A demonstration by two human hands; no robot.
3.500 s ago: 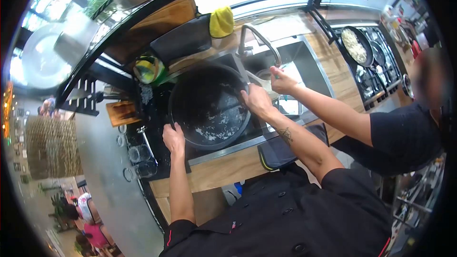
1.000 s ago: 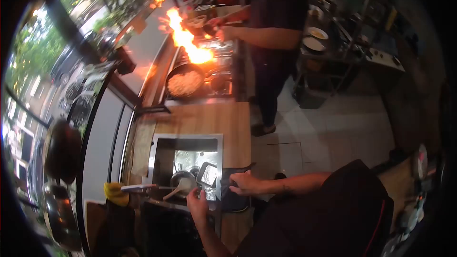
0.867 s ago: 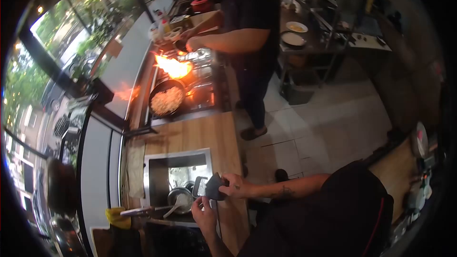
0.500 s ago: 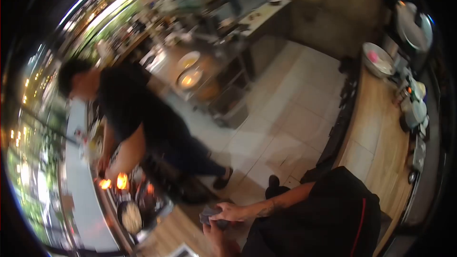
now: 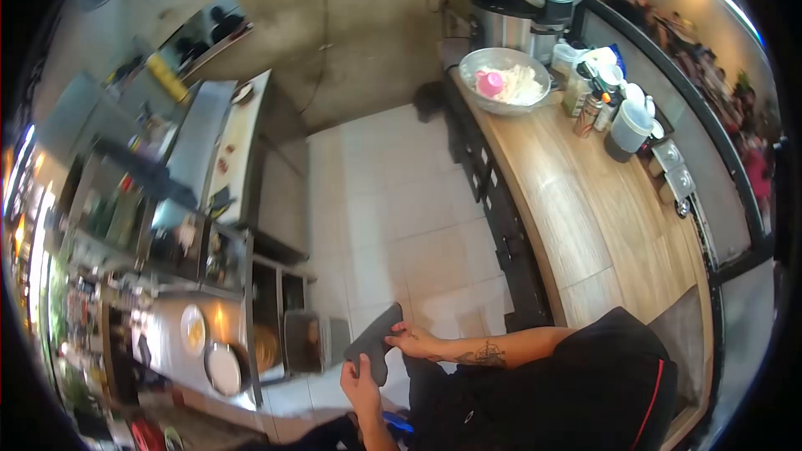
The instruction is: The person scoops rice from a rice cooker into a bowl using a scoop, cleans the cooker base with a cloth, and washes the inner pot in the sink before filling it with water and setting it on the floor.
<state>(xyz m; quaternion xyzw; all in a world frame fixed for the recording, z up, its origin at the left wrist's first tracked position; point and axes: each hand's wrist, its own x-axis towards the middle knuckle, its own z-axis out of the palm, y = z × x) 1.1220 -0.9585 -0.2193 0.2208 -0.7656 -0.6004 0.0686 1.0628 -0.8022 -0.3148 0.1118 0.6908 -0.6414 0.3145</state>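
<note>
A dark grey cloth (image 5: 373, 346) is stretched between my two hands over the tiled floor, in front of my black clothing. My left hand (image 5: 360, 382) pinches its lower edge between thumb and fingers. At its right side, my right hand (image 5: 415, 341) grips the cloth, the tattooed forearm reaching in from the right. Both hands are closed on the fabric, which hangs partly folded and touches nothing else that I can see.
A wooden counter (image 5: 576, 200) runs along the right, bearing a metal bowl (image 5: 535, 101) of white contents with a pink scoop (image 5: 490, 83), plus bottles and tubs. Left stands a steel table (image 5: 167, 351) with a white plate (image 5: 194, 326) and a pan (image 5: 224, 369).
My view has swung right, from the stove with flames and a co-worker towards the wooden counter. The cloth was bunched in my hands and is now spread wider between them.
</note>
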